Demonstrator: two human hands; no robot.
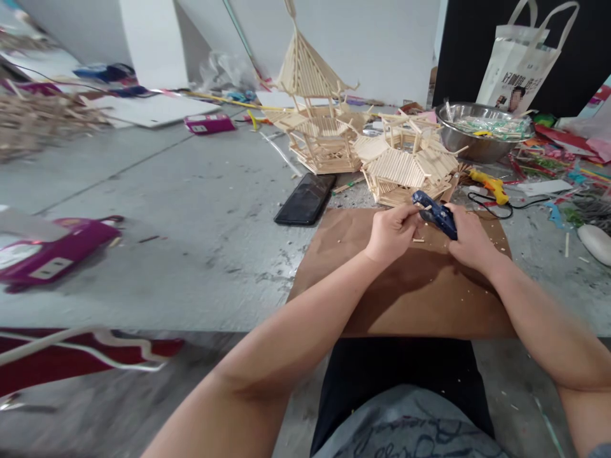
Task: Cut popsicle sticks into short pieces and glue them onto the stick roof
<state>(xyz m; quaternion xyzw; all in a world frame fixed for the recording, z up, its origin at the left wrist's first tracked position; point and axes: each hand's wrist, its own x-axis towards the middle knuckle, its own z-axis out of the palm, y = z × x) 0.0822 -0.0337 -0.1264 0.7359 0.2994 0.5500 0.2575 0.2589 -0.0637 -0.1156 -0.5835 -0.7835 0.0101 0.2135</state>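
The blue glue gun sits over the brown cardboard sheet, gripped in the right hand with fingers clenched around its body. The left hand meets its nozzle, fingers pinched on a small wooden stick that is mostly hidden. Just beyond stands a stick-built roof model.

Glue gun dark blue. Paper sheet under it plain brown. Bench grey, mottled with darker scuffs. Phone glossy black. Stick pagoda and stick roof pale tan, ribbed with parallel lines. Second glue gun yellow with an orange tip, black cord. Bowl silver. Box magenta with a white label. Bag white with black print. Shirt grey with dark lettering.
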